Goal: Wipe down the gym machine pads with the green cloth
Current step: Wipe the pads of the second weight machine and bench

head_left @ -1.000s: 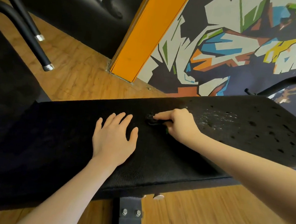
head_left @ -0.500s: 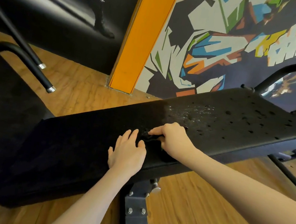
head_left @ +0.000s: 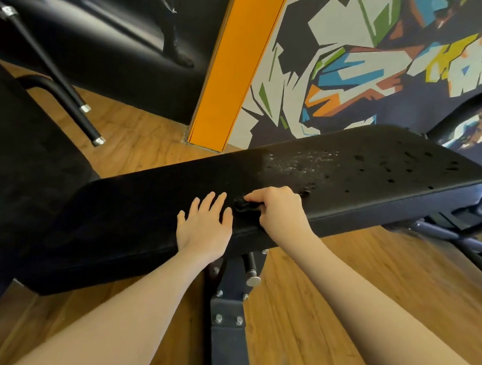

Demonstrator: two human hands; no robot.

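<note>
1. Both hands have slid a little toward the near edge of the pad since half a second ago.
2. The metal post (head_left: 227,330) stands on the wood floor (head_left: 320,335), under the pad.
3. The left hand (head_left: 204,228) lies flat on the black pad (head_left: 134,216), fingers spread wide.
4. Just beside it, the right hand (head_left: 279,208) is curled around a dark cloth (head_left: 244,205), pressing it on the pad.
5. Farther along, the pad has wet spots (head_left: 302,160).
6. Behind is a painted wall (head_left: 377,55).

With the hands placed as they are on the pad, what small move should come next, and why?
Probably slide the right hand, which holds a dark bunched cloth, toward the far end of the pad. Spots and a speckled wet patch show there. The left hand lies flat, steadying the pad.
</note>
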